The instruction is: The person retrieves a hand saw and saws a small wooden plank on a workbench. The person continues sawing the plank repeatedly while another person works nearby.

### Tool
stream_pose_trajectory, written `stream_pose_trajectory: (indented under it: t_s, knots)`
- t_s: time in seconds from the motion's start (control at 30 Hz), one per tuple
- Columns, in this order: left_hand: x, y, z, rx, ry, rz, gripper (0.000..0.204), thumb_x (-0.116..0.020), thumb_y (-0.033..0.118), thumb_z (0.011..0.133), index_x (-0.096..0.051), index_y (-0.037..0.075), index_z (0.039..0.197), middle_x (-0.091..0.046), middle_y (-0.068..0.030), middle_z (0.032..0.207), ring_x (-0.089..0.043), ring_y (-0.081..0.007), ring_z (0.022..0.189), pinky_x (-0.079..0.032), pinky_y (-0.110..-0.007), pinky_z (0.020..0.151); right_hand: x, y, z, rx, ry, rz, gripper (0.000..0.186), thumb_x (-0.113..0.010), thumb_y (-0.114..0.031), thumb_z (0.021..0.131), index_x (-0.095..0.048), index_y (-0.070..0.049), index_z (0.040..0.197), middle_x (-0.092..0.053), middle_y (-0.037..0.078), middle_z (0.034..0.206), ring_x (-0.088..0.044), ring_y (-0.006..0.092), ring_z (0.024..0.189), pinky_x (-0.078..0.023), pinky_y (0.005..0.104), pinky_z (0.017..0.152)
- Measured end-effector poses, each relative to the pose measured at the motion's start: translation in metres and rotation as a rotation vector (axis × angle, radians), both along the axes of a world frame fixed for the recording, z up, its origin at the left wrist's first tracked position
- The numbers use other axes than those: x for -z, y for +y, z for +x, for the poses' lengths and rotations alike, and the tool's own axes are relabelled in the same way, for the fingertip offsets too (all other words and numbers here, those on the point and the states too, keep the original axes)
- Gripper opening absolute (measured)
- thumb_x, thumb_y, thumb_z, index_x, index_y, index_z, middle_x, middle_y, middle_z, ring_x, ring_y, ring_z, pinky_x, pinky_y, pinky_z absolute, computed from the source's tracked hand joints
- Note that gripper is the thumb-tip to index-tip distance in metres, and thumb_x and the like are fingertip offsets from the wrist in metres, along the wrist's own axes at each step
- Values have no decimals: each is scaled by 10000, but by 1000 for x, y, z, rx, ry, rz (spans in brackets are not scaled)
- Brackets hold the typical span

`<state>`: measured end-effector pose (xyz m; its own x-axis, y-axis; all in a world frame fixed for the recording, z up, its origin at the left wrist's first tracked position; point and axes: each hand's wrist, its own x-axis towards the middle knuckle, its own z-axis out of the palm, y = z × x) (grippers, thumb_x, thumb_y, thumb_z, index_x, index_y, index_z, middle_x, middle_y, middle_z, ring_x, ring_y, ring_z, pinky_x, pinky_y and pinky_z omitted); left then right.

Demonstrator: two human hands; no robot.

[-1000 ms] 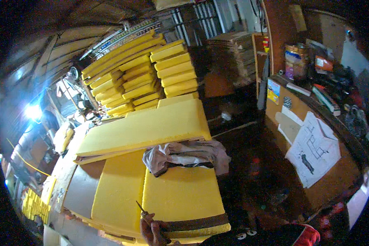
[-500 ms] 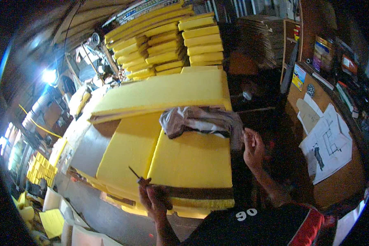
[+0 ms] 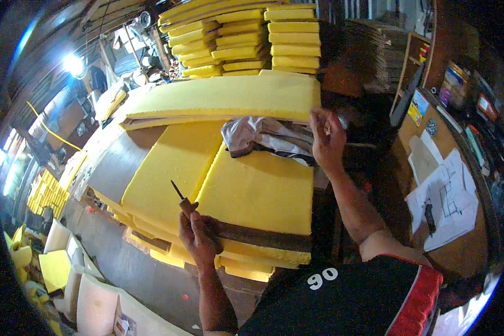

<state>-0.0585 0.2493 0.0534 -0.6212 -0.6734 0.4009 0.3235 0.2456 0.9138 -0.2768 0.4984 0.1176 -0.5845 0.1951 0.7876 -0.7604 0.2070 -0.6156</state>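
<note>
My left hand (image 3: pixel 197 235) is closed on the wooden handle of a thin, pointed tool (image 3: pixel 186 204), tip upward, over yellow foam slabs (image 3: pixel 154 168) lying side by side on a pile, with a brown strip (image 3: pixel 263 239) near the front edge. My right hand (image 3: pixel 329 143), fingers loosely bent and apart with nothing visible in them, is at the right end of a long foam slab (image 3: pixel 218 92). Whether it touches the slab I cannot tell. Just left of it lies a crumpled grey and white cloth (image 3: pixel 263 140).
Stacked foam slabs (image 3: pixel 294 39) stand behind. A grey board (image 3: pixel 115 159) lies at left. At right, a cluttered wooden counter (image 3: pixel 437 120) bears papers (image 3: pixel 453 193) on its side. Pale foam pieces (image 3: pixel 95 302) lie lower left, a lit lamp (image 3: pixel 73 64) upper left.
My right hand and forearm have come into view and risen toward the long slab's end. My left hand with the tool has moved up over the foam. The view has shifted, showing more floor.
</note>
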Motion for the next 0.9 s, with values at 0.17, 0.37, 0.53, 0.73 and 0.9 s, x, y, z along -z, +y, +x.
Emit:
stream_pose_trajectory:
  t_s: [0.17, 0.37, 0.53, 0.73, 0.9]
  knots:
    - [1, 2, -18, -211, 70, -117, 334, -534, 311, 1028, -626, 12, 1145, -549, 3, 736, -492, -74, 650, -395, -247, 618, -21, 2, -79, -30, 130, 41, 215, -639, -213, 974, -671, -46, 1106, -681, 44, 905, -617, 105, 801, -480, 269, 707]
    - [37, -27, 9, -151, 55, 89, 493, -509, 315, 1034, -511, -13, 1402, -654, -132, 1169, -605, -142, 793, -501, -287, 734, -31, 5, -142, -48, 121, -62, 262, -678, -230, 940, -665, -34, 1113, -691, 137, 1035, -665, 255, 944, -517, 367, 866]
    - [55, -9, 13, -376, 210, -139, 484, -486, 335, 1023, -481, -9, 1365, -650, -139, 1127, -628, -176, 764, -528, -331, 749, 33, 45, -174, 121, 26, 219, 341, -650, -278, 955, -642, -9, 1165, -650, 197, 1166, -623, 372, 1076, -492, 445, 940]
    - [61, -7, 11, -385, 302, -30, 426, -600, 193, 890, -523, -5, 1260, -594, -145, 1160, -663, -244, 810, -555, -396, 832, 77, 55, -99, 15, -246, 137, 485, -575, -331, 1002, -531, -12, 1364, -577, 226, 1347, -544, 367, 1256, -414, 438, 1062]
    - [54, -24, 7, -591, 233, -294, 479, -535, 317, 962, -485, -11, 1307, -620, -137, 1079, -640, -197, 766, -537, -332, 722, 178, 33, -15, 122, -148, 274, 575, -549, -388, 1006, -453, -30, 1446, -549, 210, 1396, -509, 359, 1303, -375, 473, 1106]
